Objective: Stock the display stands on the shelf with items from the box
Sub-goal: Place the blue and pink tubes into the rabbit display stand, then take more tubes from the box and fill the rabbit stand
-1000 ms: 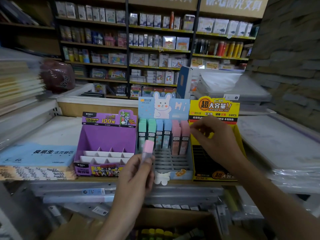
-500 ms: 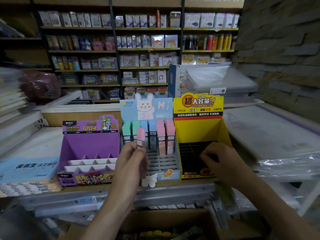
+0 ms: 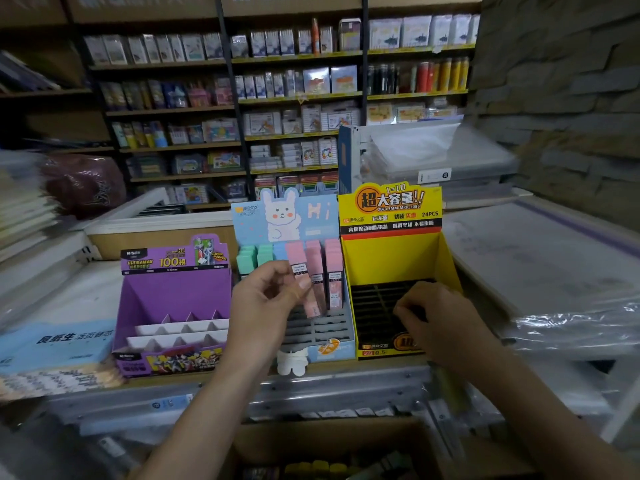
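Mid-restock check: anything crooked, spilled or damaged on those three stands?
Nothing spilled or damaged that I can see. The only thing askew is the pink case, held tilted by the left hand before the blue stand, not yet slotted. The right hand is in the yellow stand.

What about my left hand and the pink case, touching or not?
Touching. The head view shows the left hand pinching the pink case, its thumb lying across the case's front.
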Motion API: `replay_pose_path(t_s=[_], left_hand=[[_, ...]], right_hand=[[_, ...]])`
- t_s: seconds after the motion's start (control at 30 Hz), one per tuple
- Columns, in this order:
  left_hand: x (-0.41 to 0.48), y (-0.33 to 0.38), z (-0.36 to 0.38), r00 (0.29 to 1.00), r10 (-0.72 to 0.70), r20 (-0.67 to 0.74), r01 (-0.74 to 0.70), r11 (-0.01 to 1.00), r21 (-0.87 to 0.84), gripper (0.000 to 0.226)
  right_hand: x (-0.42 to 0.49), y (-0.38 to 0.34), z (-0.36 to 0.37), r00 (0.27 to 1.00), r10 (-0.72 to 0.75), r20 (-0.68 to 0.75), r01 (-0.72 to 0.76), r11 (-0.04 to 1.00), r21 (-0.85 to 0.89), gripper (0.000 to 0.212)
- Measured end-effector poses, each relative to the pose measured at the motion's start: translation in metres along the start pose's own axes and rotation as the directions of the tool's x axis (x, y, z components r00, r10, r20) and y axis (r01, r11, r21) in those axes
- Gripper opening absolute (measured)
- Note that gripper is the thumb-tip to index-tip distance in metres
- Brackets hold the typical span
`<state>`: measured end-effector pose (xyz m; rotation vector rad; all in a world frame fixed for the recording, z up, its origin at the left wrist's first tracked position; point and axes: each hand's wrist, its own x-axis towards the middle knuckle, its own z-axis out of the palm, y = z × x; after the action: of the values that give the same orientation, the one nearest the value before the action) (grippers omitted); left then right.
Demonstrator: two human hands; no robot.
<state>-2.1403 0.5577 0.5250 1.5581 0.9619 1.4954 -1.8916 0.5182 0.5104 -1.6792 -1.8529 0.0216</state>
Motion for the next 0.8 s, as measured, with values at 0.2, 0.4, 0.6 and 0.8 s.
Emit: replay_pose_path(t_s=[0.2,0.4,0.6,0.8], left_hand=[[0.007,-0.004,0.011,0.999,0.024,0.023,-0.027,0.989,0.144,0.007],[0.003,-0.003,0.023,0.995,0.095,0.008,-0.092,0.939,0.333,0.029],[0.001,-0.003,0.028,0.997,0.072,-0.013,-0.059,0.903,0.426,0.031],[-0.002,-0.005,0.033,0.998,0.057,0.019,-0.060,0.893,0.446,0.025]], right_hand=[[-0.001,0.002,0.002,1.000,-0.012,-0.024,0.012,1.000,-0.001,0.016],[-0.002,0.002,0.002,0.999,-0.031,-0.032,0.031,0.999,-0.010,0.015],[-0.003,-0.001,-0.001,0.999,-0.044,-0.029,0.045,0.999,0.005,0.016],[-0.003,-0.002,-0.003,0.999,-0.043,-0.014,0.043,0.999,-0.006,0.016]])
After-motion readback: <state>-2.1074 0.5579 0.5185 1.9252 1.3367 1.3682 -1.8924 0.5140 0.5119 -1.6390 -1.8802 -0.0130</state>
